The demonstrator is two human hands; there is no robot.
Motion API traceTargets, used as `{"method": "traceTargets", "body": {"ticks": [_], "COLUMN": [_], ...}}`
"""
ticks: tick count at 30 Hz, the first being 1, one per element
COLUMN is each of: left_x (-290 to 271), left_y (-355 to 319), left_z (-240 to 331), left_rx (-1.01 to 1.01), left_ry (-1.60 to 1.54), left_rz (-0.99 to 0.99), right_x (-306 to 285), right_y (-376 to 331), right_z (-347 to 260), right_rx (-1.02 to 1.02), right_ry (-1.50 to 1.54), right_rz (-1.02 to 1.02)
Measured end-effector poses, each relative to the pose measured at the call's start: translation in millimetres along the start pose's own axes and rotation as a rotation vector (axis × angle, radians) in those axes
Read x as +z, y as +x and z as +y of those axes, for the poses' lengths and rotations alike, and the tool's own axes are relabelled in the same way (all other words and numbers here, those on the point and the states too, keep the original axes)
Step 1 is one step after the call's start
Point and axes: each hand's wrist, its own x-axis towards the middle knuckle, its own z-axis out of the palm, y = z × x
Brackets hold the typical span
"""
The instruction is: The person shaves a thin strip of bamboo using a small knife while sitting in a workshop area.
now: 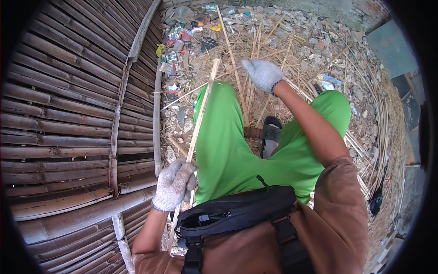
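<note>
A long, narrow, pale tan bamboo strip [200, 122] slants upward through the gloved left hand [172, 186], its blunt upper end reaching just past the left knee [226, 98].

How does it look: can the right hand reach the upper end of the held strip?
Probably yes: the right hand is near the upper end of the held strip, with nothing visible between them, and the left hand grips it lower down. Whether the right hand holds anything is unclear.
</note>
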Motion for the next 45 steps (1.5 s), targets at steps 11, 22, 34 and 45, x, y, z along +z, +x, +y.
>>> {"method": "traceTargets", "body": {"ticks": [11, 22, 34, 45], "left_x": [-6, 2, 16, 9], "left_y": [72, 53, 105, 98], "left_z": [19, -14, 9, 12], "left_rx": [0.192, 0.013, 0.006, -0.053], "left_ry": [-0.134, -0.087, -0.161, -0.243], "left_rz": [0.225, -0.147, -0.144, -0.171], "right_x": [-17, 13, 45, 8], "right_y": [-36, -6, -14, -41], "right_z": [-86, -28, -45, -51], "right_rx": [-0.387, -0.104, -0.216, -0.278], "right_ry": [-0.046, 0.356, 0.345, -0.111], "right_rz": [-0.152, 0.117, 0.079, -0.243]}}
